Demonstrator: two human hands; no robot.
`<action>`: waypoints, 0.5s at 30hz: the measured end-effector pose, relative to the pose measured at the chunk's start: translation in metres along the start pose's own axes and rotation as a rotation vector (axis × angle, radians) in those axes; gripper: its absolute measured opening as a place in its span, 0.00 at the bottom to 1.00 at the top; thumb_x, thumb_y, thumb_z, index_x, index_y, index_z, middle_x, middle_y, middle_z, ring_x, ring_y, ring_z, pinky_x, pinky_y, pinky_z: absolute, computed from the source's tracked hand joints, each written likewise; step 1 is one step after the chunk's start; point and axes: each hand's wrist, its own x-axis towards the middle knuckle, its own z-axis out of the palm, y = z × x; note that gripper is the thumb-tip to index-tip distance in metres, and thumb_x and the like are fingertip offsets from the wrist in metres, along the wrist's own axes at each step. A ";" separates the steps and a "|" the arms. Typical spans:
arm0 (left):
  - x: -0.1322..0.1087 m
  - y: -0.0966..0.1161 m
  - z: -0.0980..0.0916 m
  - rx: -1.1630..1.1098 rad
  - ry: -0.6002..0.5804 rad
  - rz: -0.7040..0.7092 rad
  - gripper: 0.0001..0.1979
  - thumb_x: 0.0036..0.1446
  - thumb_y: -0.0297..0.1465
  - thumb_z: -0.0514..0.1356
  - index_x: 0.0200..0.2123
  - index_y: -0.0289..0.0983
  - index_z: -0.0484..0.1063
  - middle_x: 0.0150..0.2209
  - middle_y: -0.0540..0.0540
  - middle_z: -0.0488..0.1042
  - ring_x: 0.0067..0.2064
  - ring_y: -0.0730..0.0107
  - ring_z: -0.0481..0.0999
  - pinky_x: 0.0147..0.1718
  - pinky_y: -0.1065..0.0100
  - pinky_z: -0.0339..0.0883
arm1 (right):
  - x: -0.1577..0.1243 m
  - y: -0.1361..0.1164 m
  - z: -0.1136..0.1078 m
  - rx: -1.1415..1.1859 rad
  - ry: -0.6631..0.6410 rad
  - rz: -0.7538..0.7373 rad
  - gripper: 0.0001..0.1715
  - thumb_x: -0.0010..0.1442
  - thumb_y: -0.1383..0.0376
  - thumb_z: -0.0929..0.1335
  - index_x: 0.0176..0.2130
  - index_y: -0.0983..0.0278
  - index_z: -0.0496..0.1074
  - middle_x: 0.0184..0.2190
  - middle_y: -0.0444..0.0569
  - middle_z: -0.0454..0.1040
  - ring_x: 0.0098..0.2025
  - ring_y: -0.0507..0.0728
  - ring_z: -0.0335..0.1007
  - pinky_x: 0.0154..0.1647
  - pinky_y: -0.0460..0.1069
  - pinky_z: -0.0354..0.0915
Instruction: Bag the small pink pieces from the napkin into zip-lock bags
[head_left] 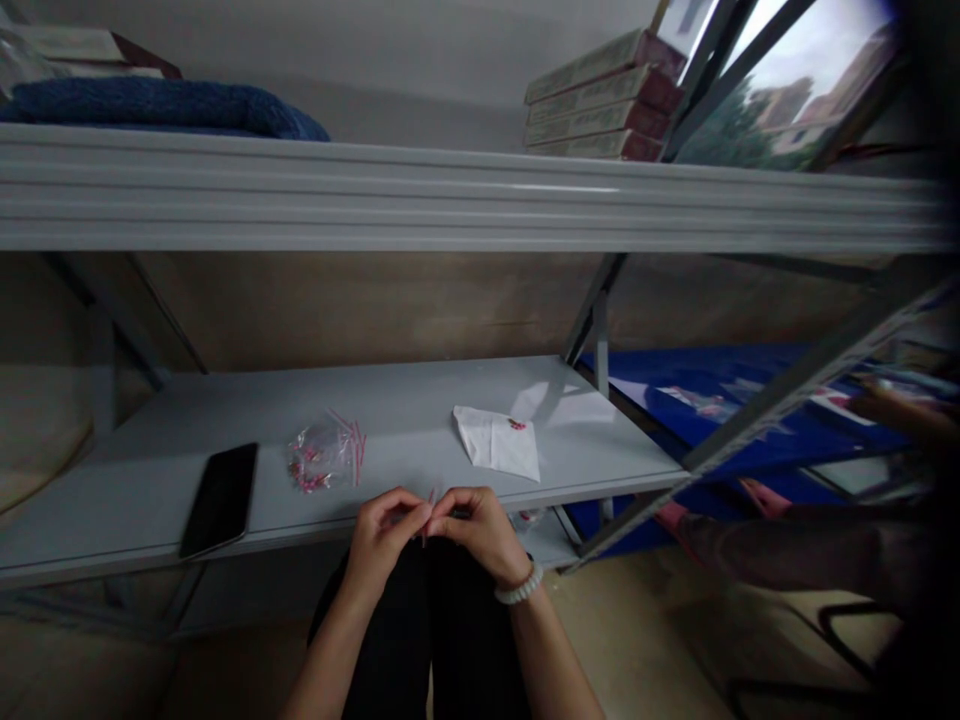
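Observation:
Above my lap, at the shelf's front edge, my left hand (384, 532) and my right hand (478, 530) meet with their fingertips pinched together. Between them is a thin pinkish stick (431, 496), held upright; its exact kind is too small to make out. A pale beaded bracelet circles my right wrist. Beyond my left hand lies a clear plastic bag (321, 452) with small red and pink pieces inside. Several thin pink sticks (361, 455) lie at its right side. A flat white packet (499, 445) with a small red mark rests beyond my right hand.
A black phone (220, 500) lies on the left of the grey shelf (409, 400). An upper shelf (420, 200) crosses in front, bearing stacked boxes (600, 100) and blue folded cloth (165, 105). At right, another person's arm (904, 410) reaches over a blue surface (637, 375).

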 end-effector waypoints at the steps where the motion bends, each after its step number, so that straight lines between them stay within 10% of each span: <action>1: 0.000 -0.001 -0.001 -0.028 -0.002 -0.011 0.11 0.54 0.36 0.64 0.26 0.34 0.74 0.25 0.50 0.73 0.29 0.73 0.71 0.31 0.73 0.65 | 0.000 0.001 0.000 0.022 -0.007 0.009 0.15 0.45 0.57 0.76 0.25 0.67 0.76 0.22 0.46 0.76 0.25 0.51 0.68 0.29 0.45 0.64; 15: 0.005 -0.002 0.000 -0.296 0.111 -0.143 0.12 0.44 0.37 0.70 0.28 0.34 0.78 0.27 0.48 0.76 0.31 0.74 0.73 0.33 0.73 0.67 | -0.004 -0.013 0.015 -0.140 0.173 -0.082 0.10 0.50 0.62 0.74 0.32 0.66 0.77 0.30 0.50 0.78 0.33 0.55 0.75 0.32 0.46 0.70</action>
